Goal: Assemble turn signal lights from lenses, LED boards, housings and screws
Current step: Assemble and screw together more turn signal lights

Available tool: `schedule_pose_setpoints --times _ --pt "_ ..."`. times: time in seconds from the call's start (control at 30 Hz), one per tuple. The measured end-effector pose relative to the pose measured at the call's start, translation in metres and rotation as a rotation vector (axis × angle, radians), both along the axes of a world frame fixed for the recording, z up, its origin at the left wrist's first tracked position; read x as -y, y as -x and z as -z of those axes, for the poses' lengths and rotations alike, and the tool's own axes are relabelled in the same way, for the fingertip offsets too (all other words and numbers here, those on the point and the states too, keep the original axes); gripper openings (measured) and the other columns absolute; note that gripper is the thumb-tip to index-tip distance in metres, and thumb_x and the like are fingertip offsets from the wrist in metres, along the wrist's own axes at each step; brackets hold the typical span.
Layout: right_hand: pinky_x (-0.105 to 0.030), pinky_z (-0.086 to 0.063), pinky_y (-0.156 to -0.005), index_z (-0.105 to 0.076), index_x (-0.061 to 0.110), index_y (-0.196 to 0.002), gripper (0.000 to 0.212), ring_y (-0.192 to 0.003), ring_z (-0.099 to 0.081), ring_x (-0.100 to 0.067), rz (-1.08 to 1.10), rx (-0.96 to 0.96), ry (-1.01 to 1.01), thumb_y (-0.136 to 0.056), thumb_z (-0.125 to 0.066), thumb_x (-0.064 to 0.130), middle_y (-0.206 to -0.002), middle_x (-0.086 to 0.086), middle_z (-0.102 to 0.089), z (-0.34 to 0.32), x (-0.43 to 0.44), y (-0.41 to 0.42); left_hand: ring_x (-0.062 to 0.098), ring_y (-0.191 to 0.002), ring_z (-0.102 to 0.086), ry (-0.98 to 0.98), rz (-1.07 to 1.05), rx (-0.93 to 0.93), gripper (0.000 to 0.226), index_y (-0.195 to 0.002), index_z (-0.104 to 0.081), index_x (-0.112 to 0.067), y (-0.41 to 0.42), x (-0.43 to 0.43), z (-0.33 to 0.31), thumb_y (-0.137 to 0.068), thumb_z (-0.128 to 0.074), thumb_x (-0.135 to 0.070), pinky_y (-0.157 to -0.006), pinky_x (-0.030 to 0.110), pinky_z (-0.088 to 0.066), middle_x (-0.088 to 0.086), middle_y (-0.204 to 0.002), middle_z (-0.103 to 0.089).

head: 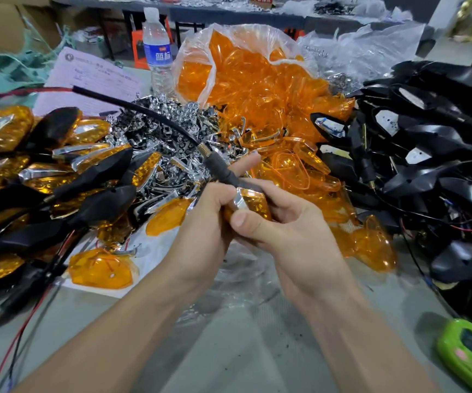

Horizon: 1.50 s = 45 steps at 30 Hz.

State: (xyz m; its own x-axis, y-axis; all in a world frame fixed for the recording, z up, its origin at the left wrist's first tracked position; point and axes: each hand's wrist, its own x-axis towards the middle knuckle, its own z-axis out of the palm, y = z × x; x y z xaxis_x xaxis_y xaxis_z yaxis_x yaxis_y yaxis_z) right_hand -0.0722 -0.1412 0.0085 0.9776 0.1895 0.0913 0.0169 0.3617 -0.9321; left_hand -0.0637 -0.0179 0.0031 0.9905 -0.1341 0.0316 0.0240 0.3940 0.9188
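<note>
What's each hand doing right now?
Left hand: closed, gripping the turn signal light.
Right hand: closed, gripping the same light, thumb pressed on it.

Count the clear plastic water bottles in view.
1: the clear plastic water bottle stands upright at the back, left of the clear bag of orange lenses. Clutter may hide others.

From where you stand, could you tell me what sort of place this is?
Likely a small assembly workshop: a bag of orange lenses, a heap of black housings, finished turn signals piled left.
</note>
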Motion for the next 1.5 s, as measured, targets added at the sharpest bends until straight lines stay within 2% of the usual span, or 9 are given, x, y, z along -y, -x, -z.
schedule_pose_setpoints --times 0.1,0.2,0.33,0.47,0.67,1.0,1.13,1.37,1.5 --pt "-0.037 -0.056 -0.093 -0.078 0.014 -0.113 0.042 -0.099 -0.074 -0.019 0.052 -0.026 -0.157 -0.072 -0.078 0.003 -0.105 -0.008 -0.079 0.003 -0.01 0.004 0.044 -0.117 -0.062 0.13 0.039 -0.098 0.061 -0.139 -0.063 -0.016 -0.002 0.005 -0.002 -0.084 -0.046 -0.037 -0.115 0.059 -0.039 0.023 -0.122 -0.065" --pt "-0.034 -0.054 -0.095 -0.079 0.017 -0.111 0.04 -0.101 -0.074 -0.018 0.081 -0.029 -0.184 -0.073 -0.077 0.005 -0.106 -0.006 -0.079 0.008 -0.016 0.006 0.035 -0.106 -0.061 0.14 0.086 -0.11 0.061 -0.13 -0.066 -0.005 -0.004 0.004 -0.003 -0.082 -0.044 -0.038 -0.098 0.049 -0.045 0.022 -0.114 -0.065" --pt "-0.038 -0.052 -0.108 -0.072 0.013 -0.126 0.051 -0.118 -0.07 -0.019 0.087 -0.064 -0.212 -0.075 -0.077 0.009 -0.122 -0.004 -0.076 0.01 -0.025 0.007 0.033 -0.103 -0.063 0.169 0.069 -0.104 0.05 -0.116 -0.068 -0.01 -0.005 0.002 -0.002 -0.079 -0.045 -0.034 -0.097 0.047 -0.049 0.02 -0.11 -0.065" --pt "-0.039 -0.05 -0.111 -0.075 0.013 -0.118 0.049 -0.124 -0.067 -0.02 0.121 -0.066 -0.235 -0.071 -0.086 0.006 -0.135 -0.005 -0.069 0.013 -0.029 0.007 0.029 -0.1 -0.061 0.194 0.025 -0.15 0.042 -0.107 -0.068 -0.011 -0.006 0.004 -0.001 -0.075 -0.049 -0.031 -0.093 0.042 -0.052 0.015 -0.103 -0.061" --pt "-0.033 -0.054 -0.105 -0.078 0.015 -0.114 0.046 -0.121 -0.069 -0.021 0.104 -0.072 -0.249 -0.07 -0.083 0.003 -0.127 -0.007 -0.074 0.013 -0.027 0.008 0.026 -0.095 -0.066 0.171 -0.047 -0.141 0.039 -0.099 -0.073 -0.013 -0.002 0.008 0.003 -0.075 -0.051 -0.034 -0.092 0.042 -0.052 0.011 -0.096 -0.066" --pt "-0.052 -0.055 -0.104 -0.077 0.016 -0.121 0.031 -0.12 -0.069 -0.032 0.081 -0.009 -0.09 -0.092 -0.068 0.01 -0.12 -0.008 -0.077 0.005 -0.003 -0.002 0.025 -0.105 -0.068 -0.066 -0.012 0.16 0.038 -0.124 -0.068 -0.007 -0.01 -0.016 -0.003 -0.094 -0.057 -0.028 -0.086 0.038 -0.059 0.009 -0.119 -0.073" --pt "-0.032 -0.056 -0.101 -0.075 0.006 -0.12 0.029 -0.122 -0.068 -0.013 0.113 0.051 -0.075 -0.098 -0.059 -0.004 -0.122 -0.003 -0.076 0.003 0.003 -0.004 0.023 -0.097 -0.07 -0.022 0.01 0.134 0.03 -0.114 -0.075 -0.012 -0.01 -0.016 0.001 -0.093 -0.059 -0.025 -0.077 0.036 -0.061 0.008 -0.113 -0.076" --pt "-0.023 -0.056 -0.094 -0.074 -0.001 -0.118 0.029 -0.119 -0.07 -0.015 0.191 0.089 -0.119 -0.094 -0.06 -0.01 -0.118 -0.008 -0.077 0.008 -0.002 -0.003 0.023 -0.111 -0.067 -0.027 0.07 0.191 0.04 -0.125 -0.067 -0.006 -0.01 -0.021 0.004 -0.093 -0.062 -0.028 -0.095 0.033 -0.057 0.01 -0.12 -0.072" --pt "-0.045 -0.062 -0.091 -0.081 0.009 -0.108 0.024 -0.106 -0.075 -0.025 0.203 -0.051 -0.067 -0.102 -0.059 0.005 -0.109 -0.009 -0.079 0.007 -0.007 -0.001 0.026 -0.086 -0.073 -0.26 -0.125 0.135 0.036 -0.113 -0.077 -0.013 -0.011 -0.017 0.002 -0.092 -0.064 -0.04 -0.073 0.036 -0.061 0.011 -0.098 -0.078"
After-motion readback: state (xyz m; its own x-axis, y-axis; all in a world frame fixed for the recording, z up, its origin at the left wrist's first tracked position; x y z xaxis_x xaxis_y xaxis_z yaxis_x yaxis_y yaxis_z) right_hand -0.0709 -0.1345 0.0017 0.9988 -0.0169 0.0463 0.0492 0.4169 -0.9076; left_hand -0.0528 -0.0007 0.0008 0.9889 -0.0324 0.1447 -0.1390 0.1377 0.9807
